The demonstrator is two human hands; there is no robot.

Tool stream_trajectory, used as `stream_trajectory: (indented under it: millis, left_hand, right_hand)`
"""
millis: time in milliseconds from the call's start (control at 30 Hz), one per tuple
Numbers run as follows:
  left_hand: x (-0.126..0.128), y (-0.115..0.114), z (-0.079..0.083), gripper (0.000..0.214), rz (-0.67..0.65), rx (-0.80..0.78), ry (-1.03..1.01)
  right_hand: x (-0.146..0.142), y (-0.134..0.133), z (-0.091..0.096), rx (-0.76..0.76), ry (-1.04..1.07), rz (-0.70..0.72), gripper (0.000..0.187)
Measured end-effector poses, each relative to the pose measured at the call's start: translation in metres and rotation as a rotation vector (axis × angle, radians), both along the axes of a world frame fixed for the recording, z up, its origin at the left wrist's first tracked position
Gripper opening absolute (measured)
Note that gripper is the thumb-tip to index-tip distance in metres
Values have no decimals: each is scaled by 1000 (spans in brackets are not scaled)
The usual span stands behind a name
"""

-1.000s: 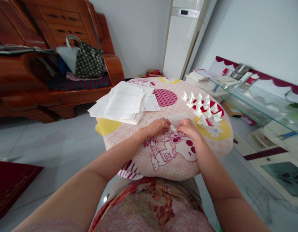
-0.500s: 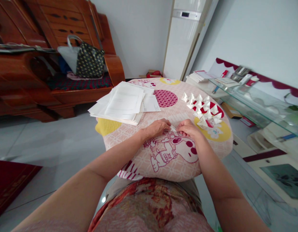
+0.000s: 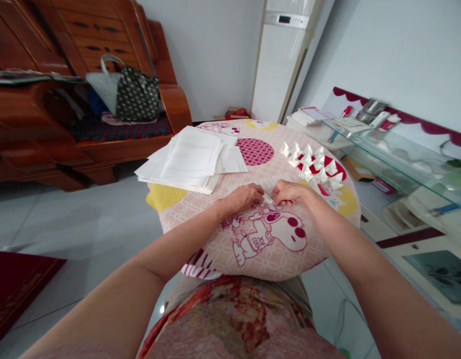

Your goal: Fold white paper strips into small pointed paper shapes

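A small folded piece of white paper (image 3: 267,199) lies low over the cloth-covered table (image 3: 215,249), mostly hidden by my fingers. My left hand (image 3: 248,196) grips its left side with the fingers curled in. From the right, my right hand (image 3: 285,192) pinches the other edge, thumb against bent fingers. Just beyond the right hand stand several white folded paper boats (image 3: 316,164) in rows. To the left, farther back, is a stack of white paper sheets (image 3: 191,154), loosely piled with uneven edges.
A glass shelf (image 3: 406,159) with a metal container and small items runs along the right wall, close to the table. A wooden sofa (image 3: 178,109) with a dark patterned bag (image 3: 136,94) stands at the left. A tall white appliance (image 3: 273,65) is behind.
My right hand has turned, its wrist and forearm swinging out to the right, while its fingers stay at the folded paper. My left hand keeps almost the same place.
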State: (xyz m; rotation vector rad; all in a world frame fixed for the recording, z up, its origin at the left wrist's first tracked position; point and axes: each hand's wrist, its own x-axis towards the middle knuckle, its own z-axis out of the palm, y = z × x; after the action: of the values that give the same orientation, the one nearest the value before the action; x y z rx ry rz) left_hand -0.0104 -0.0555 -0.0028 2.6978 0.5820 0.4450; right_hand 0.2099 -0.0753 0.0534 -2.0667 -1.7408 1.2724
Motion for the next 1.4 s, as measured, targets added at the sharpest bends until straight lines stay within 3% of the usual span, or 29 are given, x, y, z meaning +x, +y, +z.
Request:
stream_trajectory:
  millis: [100,200,433,667,867,1000,1200,1400]
  left_hand:
    - [1,0,0,32,5,7,12]
    - [2,0,-1,32,6,2,9]
    - [2,2,-5,35,-1,-3,-10]
    - [0,4,-7,41,2,-1,-43]
    - [2,12,-13,43,2,-22,-89]
    - [0,17,-18,39,7,-78,-166]
    - [-1,20,-21,38,-12,-128,-215]
    - [-2,21,-20,34,-3,-136,-220]
  right_hand:
    - [4,-2,1,5,-4,3,36]
    - [2,-7,-2,18,0,10,15]
    - [-17,-18,-19,58,-44,-101,26]
    - [0,-14,-16,5,-64,-97,26]
    - [-9,-13,-30,203,130,-78,23]
    - [-23,-15,-38,236,32,-83,24]
    - [-26,-7,-40,222,-100,-86,22]
    - [-18,-8,-38,145,51,-70,16]
